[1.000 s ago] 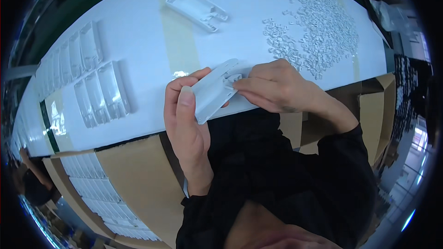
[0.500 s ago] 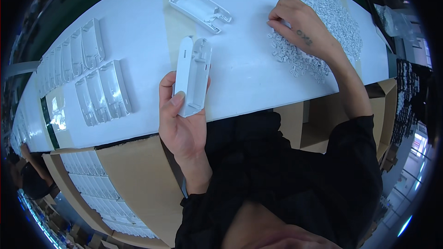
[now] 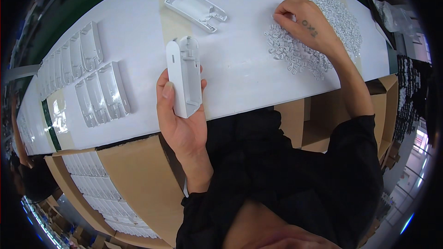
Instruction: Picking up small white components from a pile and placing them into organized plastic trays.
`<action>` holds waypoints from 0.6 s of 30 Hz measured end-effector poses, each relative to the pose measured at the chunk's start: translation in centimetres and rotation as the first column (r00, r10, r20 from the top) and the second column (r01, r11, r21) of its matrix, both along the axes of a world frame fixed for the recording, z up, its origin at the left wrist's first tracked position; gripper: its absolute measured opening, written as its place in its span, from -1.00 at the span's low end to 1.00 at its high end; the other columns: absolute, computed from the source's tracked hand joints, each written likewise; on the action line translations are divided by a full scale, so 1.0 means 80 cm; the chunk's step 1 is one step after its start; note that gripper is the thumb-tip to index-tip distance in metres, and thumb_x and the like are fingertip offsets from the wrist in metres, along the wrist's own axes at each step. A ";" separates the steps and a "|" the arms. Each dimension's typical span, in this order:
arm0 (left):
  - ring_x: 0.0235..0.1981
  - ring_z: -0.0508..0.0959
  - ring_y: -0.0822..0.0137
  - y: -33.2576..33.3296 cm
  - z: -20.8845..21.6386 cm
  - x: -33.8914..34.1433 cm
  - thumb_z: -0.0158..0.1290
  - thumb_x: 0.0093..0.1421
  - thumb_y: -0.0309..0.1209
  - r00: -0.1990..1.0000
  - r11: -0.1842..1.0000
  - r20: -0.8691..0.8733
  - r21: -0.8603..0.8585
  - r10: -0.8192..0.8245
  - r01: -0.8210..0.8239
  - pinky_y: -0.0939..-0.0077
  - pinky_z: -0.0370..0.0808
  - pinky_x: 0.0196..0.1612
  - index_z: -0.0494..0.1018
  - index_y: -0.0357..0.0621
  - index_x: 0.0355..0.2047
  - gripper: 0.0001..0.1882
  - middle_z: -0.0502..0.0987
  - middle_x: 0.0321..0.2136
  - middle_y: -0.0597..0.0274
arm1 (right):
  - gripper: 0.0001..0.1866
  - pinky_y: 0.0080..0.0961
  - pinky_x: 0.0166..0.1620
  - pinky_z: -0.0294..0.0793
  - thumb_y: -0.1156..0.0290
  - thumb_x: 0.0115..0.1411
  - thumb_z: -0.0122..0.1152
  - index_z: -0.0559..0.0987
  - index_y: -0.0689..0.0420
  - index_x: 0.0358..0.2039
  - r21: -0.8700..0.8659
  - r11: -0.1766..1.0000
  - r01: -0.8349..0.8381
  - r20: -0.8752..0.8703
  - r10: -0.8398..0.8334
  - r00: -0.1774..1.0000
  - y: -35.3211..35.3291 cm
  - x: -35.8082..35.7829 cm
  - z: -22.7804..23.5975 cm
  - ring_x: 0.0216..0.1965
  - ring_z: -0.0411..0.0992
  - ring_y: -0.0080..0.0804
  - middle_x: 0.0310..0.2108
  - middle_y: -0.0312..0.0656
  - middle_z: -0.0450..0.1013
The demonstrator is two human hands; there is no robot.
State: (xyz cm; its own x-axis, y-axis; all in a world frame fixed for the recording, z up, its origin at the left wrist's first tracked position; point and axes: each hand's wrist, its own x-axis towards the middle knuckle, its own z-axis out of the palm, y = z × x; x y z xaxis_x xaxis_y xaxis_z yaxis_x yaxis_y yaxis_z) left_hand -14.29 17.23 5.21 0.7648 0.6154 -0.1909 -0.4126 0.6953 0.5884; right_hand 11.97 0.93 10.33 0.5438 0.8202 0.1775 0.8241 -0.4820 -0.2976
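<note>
Upright in my left hand (image 3: 182,133) is a long white plastic housing (image 3: 184,78), hollow on one side with ribs inside its upper end. My thumb lies along its left wall and the fingers wrap behind it. Over a pile of small white plastic clips (image 3: 290,53) at the right, my right hand (image 3: 307,23) is closed with thumb and forefinger pinched together. Whatever those fingertips hold is too small or hidden to make out. Farther back, a second white housing (image 3: 196,9) lies on the table with its hollow side up.
Rows of similar white housings (image 3: 104,90) stand on the white table (image 3: 240,87) at the left. Below the edge, an open cardboard box (image 3: 134,170) holds stacked housings, and another cardboard box (image 3: 288,124) stands at the right. Another person's arm (image 3: 20,143) shows far left.
My left hand has shifted slightly left and turned the housing, so it stands straighter. My right hand has moved a little to the right, still pinched over the pile.
</note>
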 end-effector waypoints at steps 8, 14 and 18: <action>0.06 0.50 0.13 -0.019 0.021 0.016 -0.02 0.43 -0.30 0.973 0.988 -0.184 0.101 0.137 -0.120 0.33 0.43 0.11 0.24 -0.36 0.25 -0.50 0.43 0.07 -0.11 | -0.88 -0.49 -0.34 0.46 0.46 0.21 0.26 0.65 0.24 -0.42 -0.204 0.979 -0.014 0.114 0.038 0.993 0.005 0.005 0.000 -0.49 0.42 -0.42 -0.51 -0.24 0.53; 0.00 0.50 0.25 -0.026 0.013 0.024 0.01 0.40 -0.40 0.979 0.979 -0.179 0.195 0.094 -0.058 0.42 0.41 0.09 0.31 -0.35 0.22 -0.56 0.47 0.04 -0.03 | -0.89 -0.70 -0.56 0.33 0.49 0.24 0.26 0.66 0.24 -0.40 0.195 0.962 0.190 -0.766 0.029 0.642 0.032 -0.074 0.038 -0.66 0.31 -0.63 -0.60 -0.27 0.48; -0.03 0.49 0.33 -0.042 0.018 0.032 0.05 0.37 -0.46 0.993 0.994 -0.117 0.108 0.012 0.001 0.46 0.38 0.09 0.35 -0.33 0.20 -0.58 0.50 0.01 0.05 | -0.89 -0.77 -0.63 0.28 0.48 0.28 0.25 0.66 0.26 -0.32 0.308 0.890 0.335 -0.910 0.173 0.377 0.051 -0.131 0.041 -0.70 0.27 -0.68 -0.65 -0.28 0.44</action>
State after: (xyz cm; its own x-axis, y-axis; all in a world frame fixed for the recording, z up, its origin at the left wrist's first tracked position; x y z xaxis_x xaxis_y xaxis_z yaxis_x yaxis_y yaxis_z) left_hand -11.76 13.86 6.65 0.7375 0.6414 -0.2116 -0.3401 0.6234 0.7041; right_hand 1.52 4.98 13.62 0.6333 0.7495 -0.1929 -0.1074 -0.1617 -0.9810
